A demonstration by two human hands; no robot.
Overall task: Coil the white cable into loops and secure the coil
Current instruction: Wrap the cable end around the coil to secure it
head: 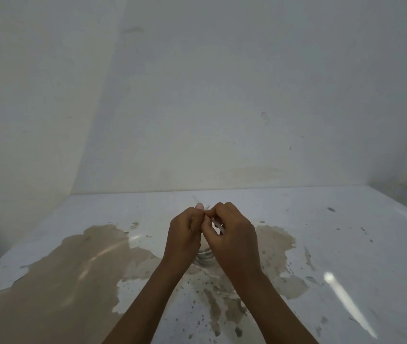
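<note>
My left hand (184, 234) and right hand (232, 237) meet over the worn white table (346, 244), fingers curled, pinching the white cable (205, 259); its loops hang between my wrists.

Cable (205, 257) white; table (346, 244) glossy white, worn beige patches, dark specks; wall (222, 95) off-white, faint stains.

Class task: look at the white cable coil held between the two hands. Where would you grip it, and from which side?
Judging by its pose, grip the white cable coil at its top, where both hands, left hand and right hand, already pinch it. Come from above: the loops hang below the hands, their bottom near the table.
</note>
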